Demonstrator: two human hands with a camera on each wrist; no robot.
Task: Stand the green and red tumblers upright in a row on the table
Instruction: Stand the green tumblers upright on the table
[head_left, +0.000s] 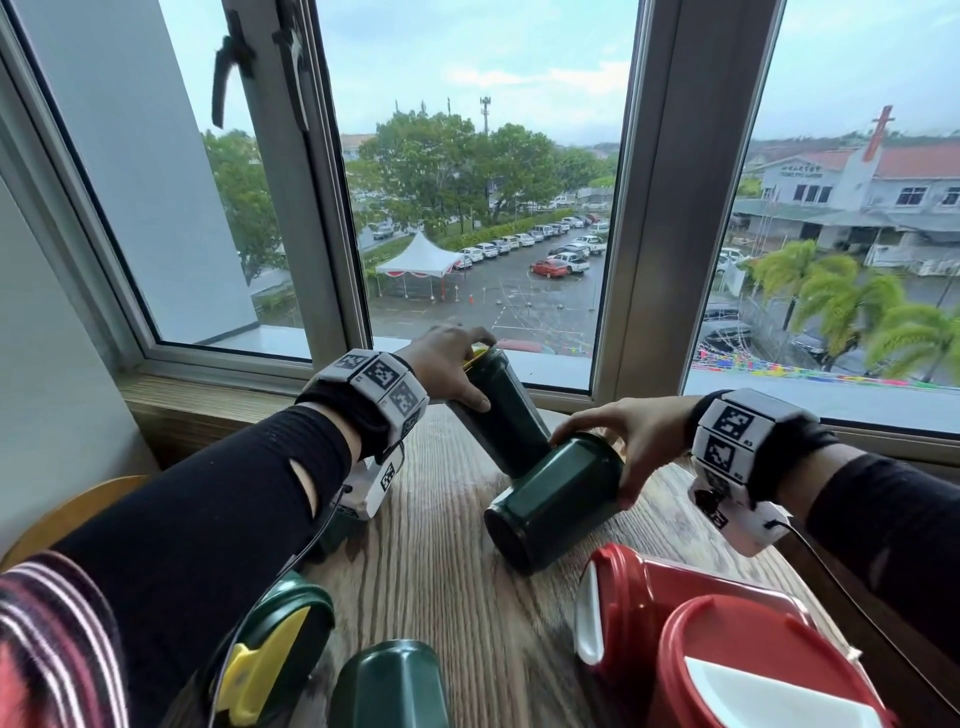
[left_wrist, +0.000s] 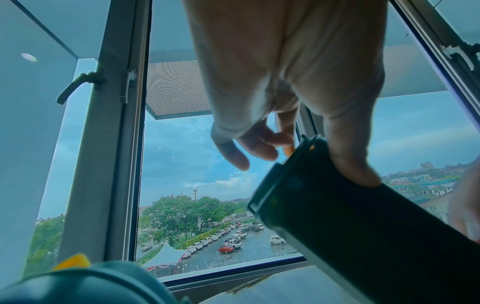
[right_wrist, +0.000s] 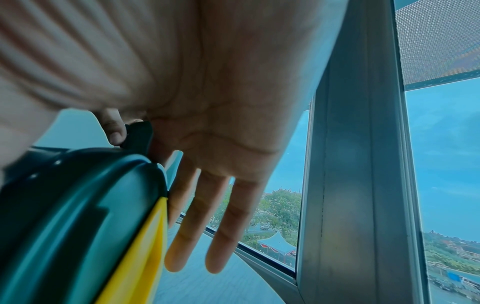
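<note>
Left hand (head_left: 441, 364) grips tilted smooth green tumbler (head_left: 498, 415); right hand (head_left: 623, 441) holds second, lying tumbler (head_left: 556, 499) on grained wooden table (head_left: 441, 571).

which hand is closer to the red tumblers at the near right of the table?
Right. The right hand grips a tilted green tumbler just beyond the red tumblers. The left hand holds another green tumbler farther back, near the window.

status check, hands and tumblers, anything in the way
Left hand grips a tilted green tumbler at its lid end. Right hand holds a second green tumbler, lying tilted. None visibly upright yet. Red tumblers crowd the near table edge.
</note>
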